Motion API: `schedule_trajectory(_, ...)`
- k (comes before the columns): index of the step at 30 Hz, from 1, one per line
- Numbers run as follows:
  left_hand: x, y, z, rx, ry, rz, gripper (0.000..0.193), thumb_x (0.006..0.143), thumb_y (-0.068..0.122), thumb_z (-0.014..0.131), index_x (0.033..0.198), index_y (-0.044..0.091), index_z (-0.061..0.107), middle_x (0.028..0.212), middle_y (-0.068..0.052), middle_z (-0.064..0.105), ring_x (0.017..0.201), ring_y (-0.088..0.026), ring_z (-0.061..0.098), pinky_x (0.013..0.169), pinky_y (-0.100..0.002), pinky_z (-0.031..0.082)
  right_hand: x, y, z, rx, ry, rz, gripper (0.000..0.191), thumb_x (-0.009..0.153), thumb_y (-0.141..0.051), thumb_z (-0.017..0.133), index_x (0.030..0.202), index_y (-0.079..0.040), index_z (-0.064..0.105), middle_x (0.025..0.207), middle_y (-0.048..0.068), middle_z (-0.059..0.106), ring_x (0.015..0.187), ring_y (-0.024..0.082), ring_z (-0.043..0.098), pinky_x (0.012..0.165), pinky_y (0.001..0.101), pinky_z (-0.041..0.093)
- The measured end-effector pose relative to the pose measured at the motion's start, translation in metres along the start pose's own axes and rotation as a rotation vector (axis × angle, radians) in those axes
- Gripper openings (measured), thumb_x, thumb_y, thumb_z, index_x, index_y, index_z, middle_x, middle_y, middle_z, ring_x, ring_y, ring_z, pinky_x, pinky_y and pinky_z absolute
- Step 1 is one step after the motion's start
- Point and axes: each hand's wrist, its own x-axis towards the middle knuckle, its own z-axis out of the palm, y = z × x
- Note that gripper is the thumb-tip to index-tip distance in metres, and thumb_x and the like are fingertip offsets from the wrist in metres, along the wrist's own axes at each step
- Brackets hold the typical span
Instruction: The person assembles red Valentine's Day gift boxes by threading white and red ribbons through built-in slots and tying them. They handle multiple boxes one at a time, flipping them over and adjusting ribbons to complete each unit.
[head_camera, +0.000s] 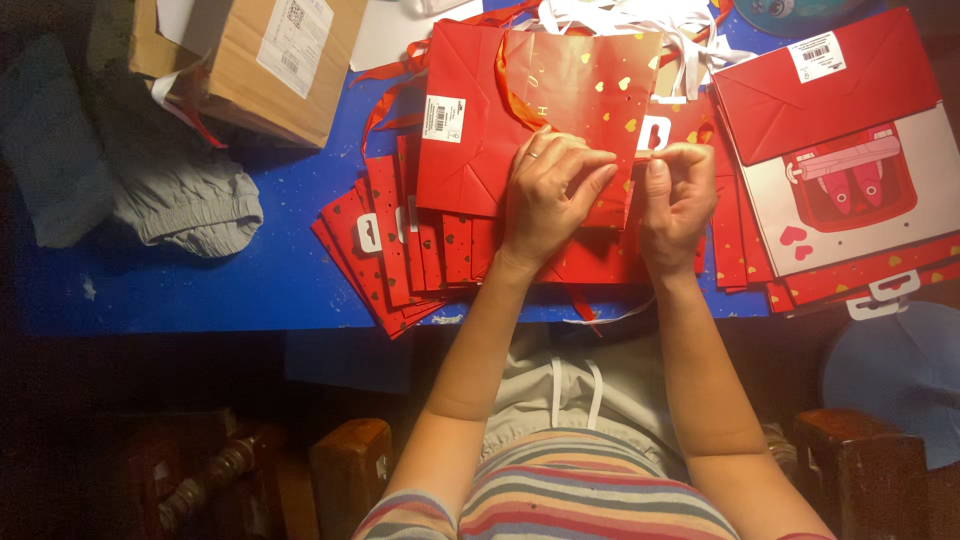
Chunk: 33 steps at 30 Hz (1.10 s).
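A red gift bag (580, 85) with gold hearts and an orange ribbon handle lies flat on a pile of folded red bags (400, 245) on the blue table (200, 280). My left hand (550, 195) rests on the bag's lower right part, fingers curled and pinching near its edge. Close beside it, my right hand (678, 200) has its fingers closed at the same edge, pinching something small that I cannot make out.
A cardboard box (260, 60) stands at the back left beside grey cloth (180, 190). Larger red and white gift bags (850, 150) lie stacked at the right. White ribbons (640, 20) are heaped at the back. Wooden chair parts (345, 460) sit below the table edge.
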Motion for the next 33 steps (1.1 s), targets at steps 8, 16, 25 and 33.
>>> schedule_trajectory(8, -0.002, -0.004, 0.003, -0.011, 0.011, -0.03, 0.01, 0.094, 0.018, 0.076, 0.097, 0.012, 0.069, 0.095, -0.001, 0.069, 0.102, -0.022, 0.067, 0.111, -0.045, 0.046, 0.004, -0.008, 0.002, -0.246, -0.166, -0.011, 0.025, 0.106, 0.004, 0.061, 0.131, 0.004, 0.059, 0.122, 0.008, 0.067, 0.114, 0.013, 0.066, 0.101, 0.0287, 0.056)
schedule_trajectory(16, -0.001, -0.001, 0.002, -0.029, 0.031, -0.001, 0.013, 0.091, 0.021, 0.079, 0.098, 0.013, 0.07, 0.096, -0.001, 0.069, 0.1, -0.022, 0.067, 0.117, -0.046, 0.044, 0.001, -0.001, -0.002, -0.169, -0.017, 0.055, 0.004, 0.112, -0.003, 0.062, 0.115, 0.0, 0.06, 0.096, -0.001, 0.063, 0.084, 0.004, 0.057, 0.074, 0.0213, 0.046)
schedule_trajectory(25, -0.003, -0.005, 0.003, 0.042, 0.016, -0.032, 0.011, 0.093, 0.024, 0.076, 0.099, 0.016, 0.071, 0.094, 0.0, 0.07, 0.101, -0.022, 0.066, 0.117, -0.047, 0.041, 0.005, -0.005, 0.0, -0.248, -0.159, 0.016, 0.027, 0.103, 0.003, 0.063, 0.13, 0.003, 0.063, 0.118, 0.008, 0.072, 0.109, 0.014, 0.068, 0.096, 0.0287, 0.055)
schedule_trajectory(33, -0.001, -0.006, 0.004, 0.068, -0.011, -0.023, 0.037, 0.081, 0.04, 0.083, 0.086, 0.009, 0.064, 0.078, -0.005, 0.062, 0.083, -0.024, 0.064, 0.112, -0.051, 0.042, 0.006, -0.011, 0.001, -0.525, -0.17, -0.123, 0.021, 0.093, 0.005, 0.067, 0.113, -0.002, 0.069, 0.105, 0.011, 0.073, 0.097, 0.019, 0.069, 0.088, 0.0315, 0.054)
